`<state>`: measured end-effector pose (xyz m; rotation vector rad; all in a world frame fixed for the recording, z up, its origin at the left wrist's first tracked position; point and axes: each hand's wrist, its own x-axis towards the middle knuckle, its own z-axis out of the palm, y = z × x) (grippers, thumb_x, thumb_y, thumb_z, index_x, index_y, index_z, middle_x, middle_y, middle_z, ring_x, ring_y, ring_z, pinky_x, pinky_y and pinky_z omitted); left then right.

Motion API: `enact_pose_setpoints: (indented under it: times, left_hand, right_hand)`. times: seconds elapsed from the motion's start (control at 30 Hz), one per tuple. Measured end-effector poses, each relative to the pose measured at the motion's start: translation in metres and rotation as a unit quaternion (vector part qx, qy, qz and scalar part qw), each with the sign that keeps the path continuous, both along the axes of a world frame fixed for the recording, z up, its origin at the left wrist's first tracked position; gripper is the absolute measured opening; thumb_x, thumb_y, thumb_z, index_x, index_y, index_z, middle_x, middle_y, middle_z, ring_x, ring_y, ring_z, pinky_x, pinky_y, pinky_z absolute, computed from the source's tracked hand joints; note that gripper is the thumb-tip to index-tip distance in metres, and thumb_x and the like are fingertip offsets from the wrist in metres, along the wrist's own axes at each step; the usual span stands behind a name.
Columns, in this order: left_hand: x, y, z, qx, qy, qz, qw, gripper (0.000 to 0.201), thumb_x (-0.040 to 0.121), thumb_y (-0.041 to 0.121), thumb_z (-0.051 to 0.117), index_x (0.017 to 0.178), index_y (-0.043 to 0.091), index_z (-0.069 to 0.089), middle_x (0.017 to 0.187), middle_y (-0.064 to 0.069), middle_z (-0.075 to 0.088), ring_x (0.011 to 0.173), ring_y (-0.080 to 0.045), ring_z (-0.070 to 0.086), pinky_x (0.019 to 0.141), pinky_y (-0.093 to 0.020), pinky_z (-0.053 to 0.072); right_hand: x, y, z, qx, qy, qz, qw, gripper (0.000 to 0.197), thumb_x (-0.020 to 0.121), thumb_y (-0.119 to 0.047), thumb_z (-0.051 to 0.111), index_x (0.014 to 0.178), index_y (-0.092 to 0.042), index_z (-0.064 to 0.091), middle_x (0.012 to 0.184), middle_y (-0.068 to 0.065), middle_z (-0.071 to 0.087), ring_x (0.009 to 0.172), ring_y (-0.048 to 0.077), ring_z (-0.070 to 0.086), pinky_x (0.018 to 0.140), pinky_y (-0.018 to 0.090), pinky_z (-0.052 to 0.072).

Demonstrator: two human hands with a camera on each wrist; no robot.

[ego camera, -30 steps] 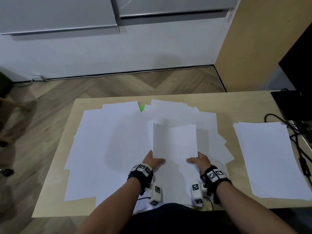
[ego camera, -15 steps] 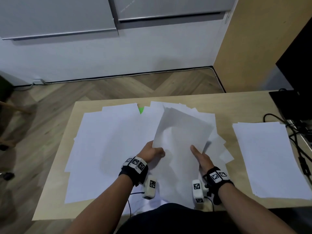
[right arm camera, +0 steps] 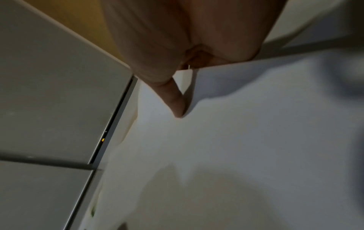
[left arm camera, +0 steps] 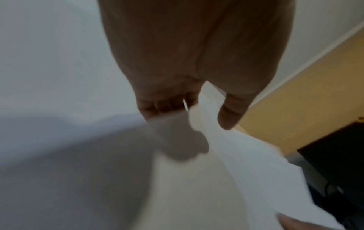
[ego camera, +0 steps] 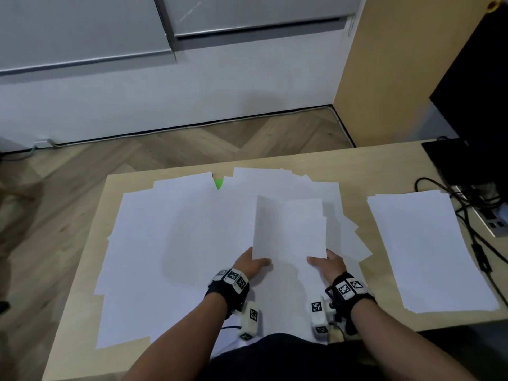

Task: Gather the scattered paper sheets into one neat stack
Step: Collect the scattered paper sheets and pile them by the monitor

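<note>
White paper sheets [ego camera: 176, 243] lie scattered and overlapping over the left and middle of the wooden table [ego camera: 354, 166]. Both hands hold a raised bunch of sheets [ego camera: 288, 226] upright by its bottom corners. My left hand [ego camera: 251, 264] pinches the lower left corner, thumb in front; the left wrist view shows the thumb [left arm camera: 230, 115] on the held sheets [left arm camera: 226, 155]. My right hand [ego camera: 327, 264] pinches the lower right corner, with its thumb [right arm camera: 175, 101] lying on the held sheets [right arm camera: 246, 124]. A neat stack [ego camera: 428, 248] lies on the table's right side.
A small green item [ego camera: 219, 183] peeks out between sheets at the far edge. Black cables [ego camera: 472, 232] and a grey power strip [ego camera: 494, 220] lie at the right edge, by a black monitor [ego camera: 478, 111]. Wood floor and a white cabinet lie beyond the table.
Half a second ago the held sheets leaned over to the right; now they stand upright and squared, and both hands grip the bottom corners again.
</note>
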<state>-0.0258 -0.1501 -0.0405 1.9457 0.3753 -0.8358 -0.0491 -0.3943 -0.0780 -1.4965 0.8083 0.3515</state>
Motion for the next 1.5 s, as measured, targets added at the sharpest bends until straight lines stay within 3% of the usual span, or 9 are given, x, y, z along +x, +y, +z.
enact_pose_setpoints:
  times: [0.1,0.2,0.33,0.4,0.8,1.0,1.3,1.4,1.5]
  left_hand:
    - [0.017,0.000,-0.003,0.108,-0.085,-0.023,0.990,0.041,0.086,0.046,0.068,0.117,0.020,0.061,0.108,0.001,0.064,0.104,-0.019,0.059,0.088,-0.028,0.045]
    - [0.030,0.017,-0.005,0.296,-0.167,-0.059,0.939,0.060,0.078,0.062,0.065,0.124,0.024,0.056,0.135,-0.006,0.051,0.131,-0.028,0.042,0.103,-0.039,0.039]
    - [0.028,0.043,-0.005,0.367,-0.063,-0.020,0.928,0.134,0.060,0.082,0.067,0.156,0.017,-0.001,0.163,-0.014,-0.014,0.149,-0.040,-0.011,0.118,-0.060,0.008]
    - [0.022,0.047,-0.007,0.348,-0.023,-0.008,0.937,0.145,0.056,0.083,0.069,0.154,0.016,-0.015,0.161,-0.014,-0.022,0.147,-0.041,-0.017,0.116,-0.063,0.007]
    - [0.018,0.068,-0.007,0.350,-0.096,-0.009,0.932,0.117,0.073,0.060,0.073,0.154,0.014,0.003,0.159,-0.006,0.021,0.141,-0.034,0.024,0.104,-0.052,0.039]
    - [0.015,0.076,0.002,0.283,-0.136,0.038,0.948,0.080,0.086,0.037,0.062,0.153,0.029,0.019,0.123,-0.015,0.059,0.111,-0.034,0.058,0.089,-0.045,0.052]
    - [-0.001,0.005,0.038,0.114,-0.258,-0.213,0.936,0.086,0.083,0.056,0.064,0.154,0.029,0.024,0.137,-0.008,0.058,0.122,-0.029,0.056,0.099,-0.036,0.045]
    - [-0.006,-0.017,0.039,0.038,-0.219,-0.250,0.943,0.088,0.077,0.064,0.066,0.151,0.032,0.030,0.140,0.000,0.057,0.127,-0.020,0.054,0.106,-0.035,0.043]
    - [-0.007,-0.033,0.039,-0.019,-0.143,-0.237,0.961,0.087,0.076,0.070,0.067,0.150,0.041,0.031,0.147,0.012,0.049,0.133,-0.012,0.048,0.112,-0.037,0.039]
  right_hand:
    - [-0.008,-0.022,-0.004,-0.067,0.011,-0.046,0.997,0.015,0.074,-0.011,0.076,0.086,-0.016,0.070,0.093,0.004,0.074,0.086,0.025,0.069,0.087,0.039,0.055]
    - [-0.014,-0.039,-0.004,-0.092,0.021,-0.074,0.993,0.015,0.079,-0.006,0.073,0.092,-0.013,0.068,0.094,0.006,0.070,0.088,0.025,0.066,0.084,0.033,0.051]
    - [-0.015,-0.045,-0.005,-0.099,0.023,-0.081,0.991,0.018,0.081,-0.005,0.071,0.098,-0.010,0.069,0.094,0.009,0.070,0.087,0.026,0.065,0.080,0.032,0.050]
    - [-0.013,-0.041,-0.008,-0.096,0.031,-0.091,0.991,0.017,0.080,-0.007,0.072,0.096,-0.012,0.069,0.093,0.008,0.070,0.087,0.026,0.066,0.081,0.033,0.050]
    - [-0.013,-0.031,0.001,-0.120,0.044,-0.097,0.987,0.013,0.075,-0.011,0.074,0.086,-0.012,0.069,0.088,0.004,0.072,0.084,0.027,0.066,0.079,0.033,0.051]
    - [-0.005,-0.018,0.011,-0.132,0.031,-0.034,0.990,0.010,0.079,-0.010,0.068,0.086,-0.015,0.066,0.085,-0.001,0.067,0.085,0.026,0.063,0.078,0.030,0.047]
    - [0.004,-0.004,0.026,-0.130,0.036,0.028,0.990,0.018,0.094,-0.013,0.052,0.109,-0.006,0.061,0.108,0.012,0.064,0.095,0.028,0.056,0.084,0.030,0.040]
    - [0.006,-0.005,0.017,-0.114,0.045,0.016,0.992,0.026,0.097,-0.026,0.049,0.113,-0.009,0.060,0.126,0.016,0.061,0.109,0.032,0.057,0.101,0.041,0.043]
    - [0.006,-0.009,0.016,-0.054,0.090,-0.057,0.993,0.073,0.088,-0.073,0.040,0.122,-0.012,0.061,0.123,0.012,0.061,0.115,0.036,0.057,0.102,0.045,0.044]
